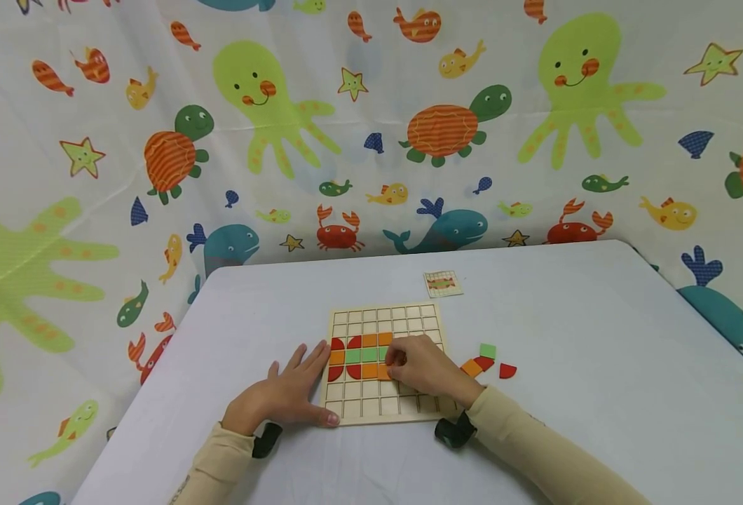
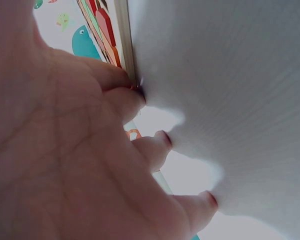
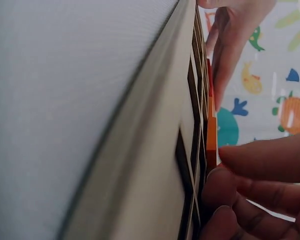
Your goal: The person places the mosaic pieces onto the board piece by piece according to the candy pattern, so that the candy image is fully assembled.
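Note:
A wooden grid board (image 1: 371, 409) lies on the table, with a row of green squares (image 1: 353, 355) among orange squares and red quarter-circle pieces (image 1: 336, 373). Along its left edge my left hand (image 1: 286, 398) rests with fingers spread, the thumb at the near left corner. In the left wrist view, fingertips (image 2: 162, 142) touch the white tabletop beside the board's edge. My right hand (image 1: 431, 368) is over the board's middle and pinches an orange square tile (image 1: 383, 372) at the end of the near orange row. The right wrist view shows this orange tile (image 3: 211, 142) close over the grid.
Right of the board lie a loose green square (image 1: 488, 351), an orange square (image 1: 472, 368) and two red quarter-circles, one red quarter-circle (image 1: 507, 371) apart from the others. A small pattern card (image 1: 442, 275) lies behind the board. A sea-animal cloth (image 1: 371, 84) hangs beyond the table.

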Available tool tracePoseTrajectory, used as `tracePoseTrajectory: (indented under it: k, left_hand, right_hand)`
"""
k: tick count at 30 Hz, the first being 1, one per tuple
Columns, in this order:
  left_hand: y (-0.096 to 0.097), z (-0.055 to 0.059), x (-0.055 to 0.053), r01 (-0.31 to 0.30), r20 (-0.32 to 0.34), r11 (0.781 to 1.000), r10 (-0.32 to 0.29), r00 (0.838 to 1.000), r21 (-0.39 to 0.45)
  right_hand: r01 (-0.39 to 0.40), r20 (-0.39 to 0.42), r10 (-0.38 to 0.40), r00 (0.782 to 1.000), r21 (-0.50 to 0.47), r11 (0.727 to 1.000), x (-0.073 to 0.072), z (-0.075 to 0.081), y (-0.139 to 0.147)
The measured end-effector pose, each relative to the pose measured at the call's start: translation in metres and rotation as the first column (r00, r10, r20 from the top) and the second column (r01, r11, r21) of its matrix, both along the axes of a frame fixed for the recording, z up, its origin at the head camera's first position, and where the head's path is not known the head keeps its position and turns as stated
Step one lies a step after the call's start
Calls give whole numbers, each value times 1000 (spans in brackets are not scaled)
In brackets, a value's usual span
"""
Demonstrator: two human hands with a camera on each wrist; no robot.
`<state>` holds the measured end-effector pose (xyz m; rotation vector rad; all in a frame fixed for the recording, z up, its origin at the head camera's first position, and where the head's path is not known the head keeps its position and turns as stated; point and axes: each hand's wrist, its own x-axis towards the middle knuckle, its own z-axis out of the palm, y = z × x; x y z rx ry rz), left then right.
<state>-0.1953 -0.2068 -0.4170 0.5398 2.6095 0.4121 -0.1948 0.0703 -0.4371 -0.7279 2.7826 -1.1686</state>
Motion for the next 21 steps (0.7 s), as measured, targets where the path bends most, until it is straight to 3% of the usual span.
tracePoseTrajectory:
  k: [8, 21]
  left_hand:
    - [0, -1, 0, -6, 5, 1000, 6, 1000, 0]
    - [1, 0, 1, -6, -2, 1000, 6, 1000, -2]
  right_hand:
    - [-44, 27, 43, 999, 36, 998, 3, 4, -2]
    - [-33, 20, 32, 999, 37, 999, 4, 4, -2]
